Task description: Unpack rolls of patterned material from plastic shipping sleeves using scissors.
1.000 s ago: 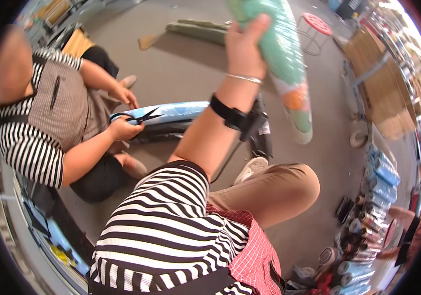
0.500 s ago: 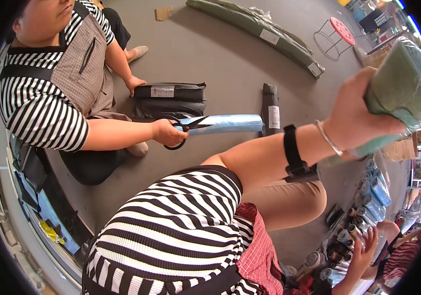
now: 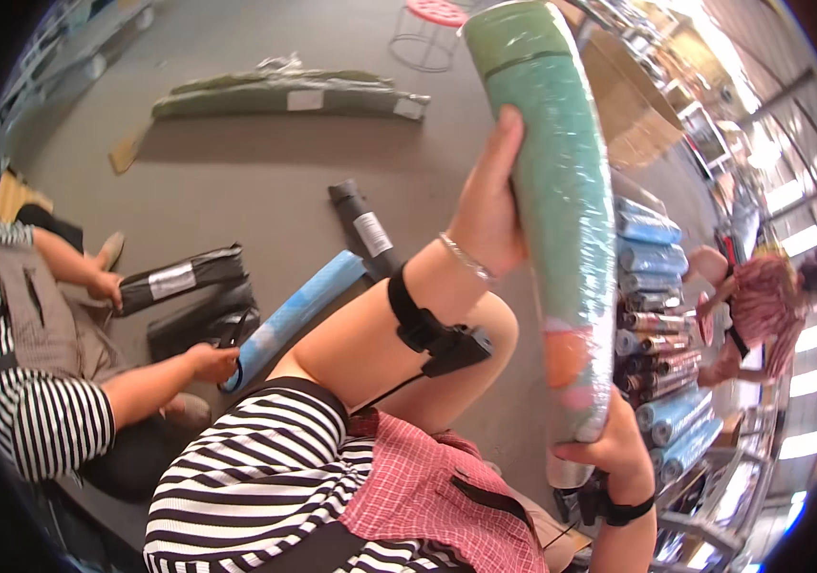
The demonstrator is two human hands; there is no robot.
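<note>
A long green roll (image 3: pixel 566 220) wrapped in shiny clear film, with an orange and pink print near its lower end, stands nearly upright before me. My left hand (image 3: pixel 494 205) grips it around the upper half, thumb along its near side. Around its lower end my right hand (image 3: pixel 609 439) is closed. Black straps sit on both my forearms. On the floor to the left lies a light blue roll (image 3: pixel 298 310), beside a seated person's hand (image 3: pixel 212 363) that holds dark scissors (image 3: pixel 234 331).
That person's other hand (image 3: pixel 106 286) touches a black package (image 3: pixel 184 277). A narrow black package (image 3: pixel 365 224) and a long green wrapped bundle (image 3: pixel 284 100) lie farther off. Wrapped rolls (image 3: pixel 652 258) are stacked at right, near another person (image 3: pixel 762 306). A red stool (image 3: pixel 437 11) stands behind.
My left hand has brought the green roll from the far right toward the middle. My right hand, empty before, has taken hold of its lower end. The view has swung right.
</note>
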